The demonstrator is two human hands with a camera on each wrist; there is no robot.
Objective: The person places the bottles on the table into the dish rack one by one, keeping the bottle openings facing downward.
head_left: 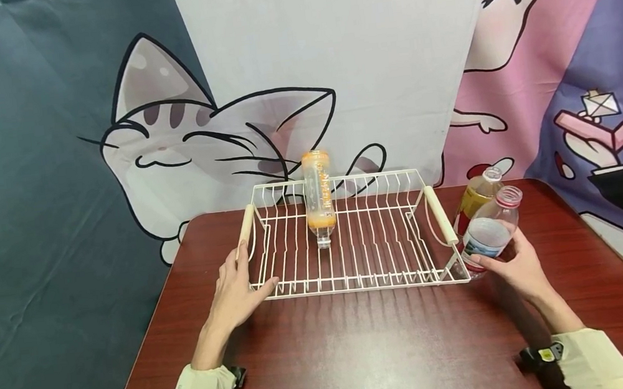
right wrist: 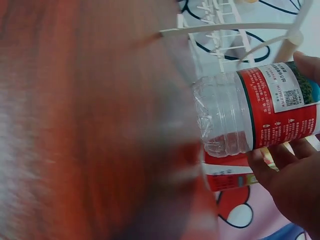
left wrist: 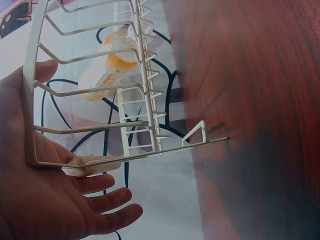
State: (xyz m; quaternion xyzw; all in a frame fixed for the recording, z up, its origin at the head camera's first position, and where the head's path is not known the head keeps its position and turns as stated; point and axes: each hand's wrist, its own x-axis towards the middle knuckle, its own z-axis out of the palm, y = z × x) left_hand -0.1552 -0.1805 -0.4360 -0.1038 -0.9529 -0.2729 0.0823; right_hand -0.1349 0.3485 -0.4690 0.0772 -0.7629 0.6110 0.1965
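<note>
A white wire dish rack (head_left: 354,283) with cream handles stands on the table. My left hand (head_left: 238,292) touches its front left corner. The left wrist view shows that thumb behind the wire and the other fingers fairly straight. My right hand (head_left: 521,265) grips a clear plastic bottle (right wrist: 225,112) with a red and white label, thumb on one side and fingers on the other. The bottle leans to the right beside the rack's right end; its neck ring is red. An orange-and-clear bottle (head_left: 319,194) lies neck-down in the rack.
Just behind the held bottle stands another bottle (head_left: 472,199) with a yellow and red label. The reddish-brown wooden table (head_left: 355,353) meets a cartoon-printed cloth (head_left: 342,41) at its back edge. Dark straps (head_left: 546,355) circle both wrists.
</note>
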